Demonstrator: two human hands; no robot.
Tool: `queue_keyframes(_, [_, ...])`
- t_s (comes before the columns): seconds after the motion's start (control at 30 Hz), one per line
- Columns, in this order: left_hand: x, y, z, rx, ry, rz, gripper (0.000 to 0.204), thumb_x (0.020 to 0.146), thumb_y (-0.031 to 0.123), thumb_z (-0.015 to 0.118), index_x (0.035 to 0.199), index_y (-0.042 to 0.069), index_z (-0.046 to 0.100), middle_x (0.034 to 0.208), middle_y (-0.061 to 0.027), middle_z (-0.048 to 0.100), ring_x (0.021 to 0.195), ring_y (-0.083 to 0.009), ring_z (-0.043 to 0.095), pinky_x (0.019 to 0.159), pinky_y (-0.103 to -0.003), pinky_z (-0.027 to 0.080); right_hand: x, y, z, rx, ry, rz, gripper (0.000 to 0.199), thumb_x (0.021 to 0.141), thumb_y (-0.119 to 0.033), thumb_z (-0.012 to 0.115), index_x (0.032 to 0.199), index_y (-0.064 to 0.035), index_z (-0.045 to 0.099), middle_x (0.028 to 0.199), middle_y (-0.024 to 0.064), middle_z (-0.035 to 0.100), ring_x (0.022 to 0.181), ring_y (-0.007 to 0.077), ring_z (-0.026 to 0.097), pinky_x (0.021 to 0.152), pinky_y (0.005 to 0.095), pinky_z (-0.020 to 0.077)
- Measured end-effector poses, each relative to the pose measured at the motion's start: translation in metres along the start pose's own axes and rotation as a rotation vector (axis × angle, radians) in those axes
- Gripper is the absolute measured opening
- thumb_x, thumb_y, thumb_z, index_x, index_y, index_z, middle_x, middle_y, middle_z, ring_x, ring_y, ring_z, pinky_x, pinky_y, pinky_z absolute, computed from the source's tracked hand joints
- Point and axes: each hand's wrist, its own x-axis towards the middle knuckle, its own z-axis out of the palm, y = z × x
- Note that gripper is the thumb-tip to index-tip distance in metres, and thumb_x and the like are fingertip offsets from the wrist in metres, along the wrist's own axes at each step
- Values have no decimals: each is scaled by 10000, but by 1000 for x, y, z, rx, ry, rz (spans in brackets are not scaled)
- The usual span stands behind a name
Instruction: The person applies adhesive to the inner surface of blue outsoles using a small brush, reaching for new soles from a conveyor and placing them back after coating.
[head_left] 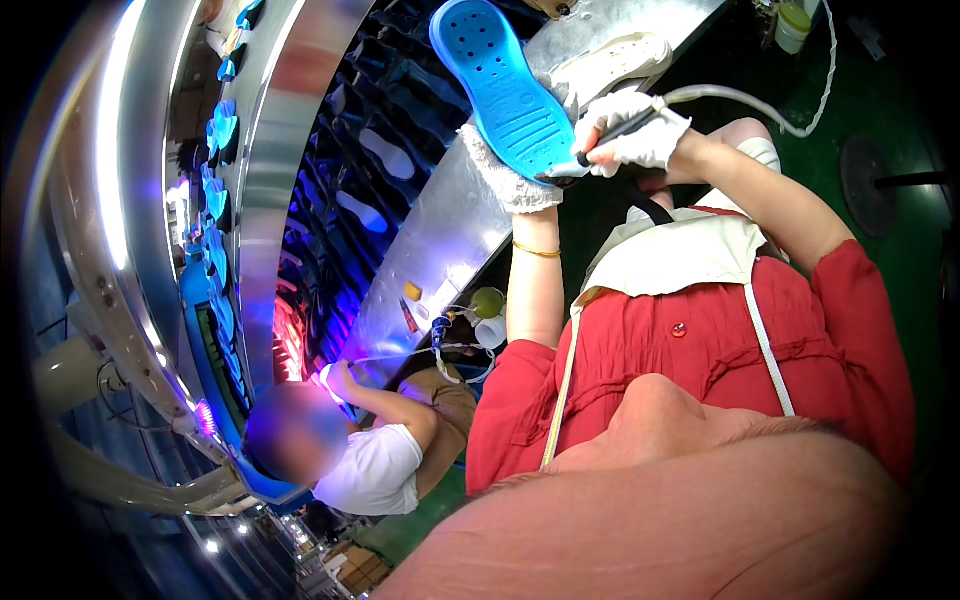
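Note:
My left hand [512, 178], in a white glove, grips a bright blue shoe sole [500, 85] from below and holds it up with its perforated face toward me. My right hand [636, 134], also in a white glove, is closed on a thin dark pen-like tool [600, 145] with a pale hose [760, 105] trailing off to the right. The tool's tip touches the sole's lower edge, next to my left hand. Both hands are raised over the edge of a curved metal workbench [440, 240].
A white sole [612, 62] lies on the bench behind the hands. A conveyor [370, 170] carrying several soles curves left, with more blue soles [218, 130] on a rail. Another person in a white shirt [375, 468] works at lower left. A bottle [793, 25] and a round stool base [870, 185] stand on the green floor.

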Motion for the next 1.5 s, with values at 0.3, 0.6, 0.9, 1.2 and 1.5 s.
queue_keyframes(0.3, [0, 13, 21, -139, -60, -90, 642, 879, 563, 410, 1276, 63, 476, 1231, -135, 548, 1099, -318, 543, 956, -454, 429, -15, 12, 3, -41, -96, 74, 111, 737, -25, 677, 841, -21, 641, 722, 52, 638, 669, 116, 601, 623, 233, 482])
queue_keyframes(0.6, [5, 22, 33, 60, 83, -238, 590, 884, 506, 463, 1197, 8, 504, 1119, -181, 591, 944, -319, 609, 850, -427, 499, 9, -3, -1, -321, -18, -469, 150, 686, 52, 676, 777, -52, 616, 887, 74, 609, 834, 184, 585, 717, 293, 488])
queue_keyframes(0.9, [22, 27, 28, 411, 17, -572, 476, 923, 343, 478, 1242, -10, 483, 1162, -154, 571, 998, -242, 584, 876, -346, 478, 26, -11, -14, -363, -258, 29, 137, 589, 10, 674, 716, -29, 639, 798, 74, 662, 802, 191, 634, 702, 300, 500])
queue_keyframes(1.2, [29, 25, 26, 460, -66, -699, 509, 907, 337, 511, 1303, 28, 428, 1196, -138, 548, 1031, -244, 570, 872, -353, 490, 20, -18, -26, -450, -138, 115, 193, 556, 29, 686, 737, -22, 639, 817, 83, 665, 767, 162, 623, 678, 289, 502])
queue_keyframes(1.5, [29, 26, 34, 524, -82, -736, 553, 885, 387, 532, 1316, 62, 413, 1148, -164, 565, 910, -299, 616, 730, -455, 545, 20, -12, -47, -406, -74, 108, 203, 563, 6, 709, 752, -62, 681, 817, 76, 670, 756, 194, 630, 658, 296, 491])
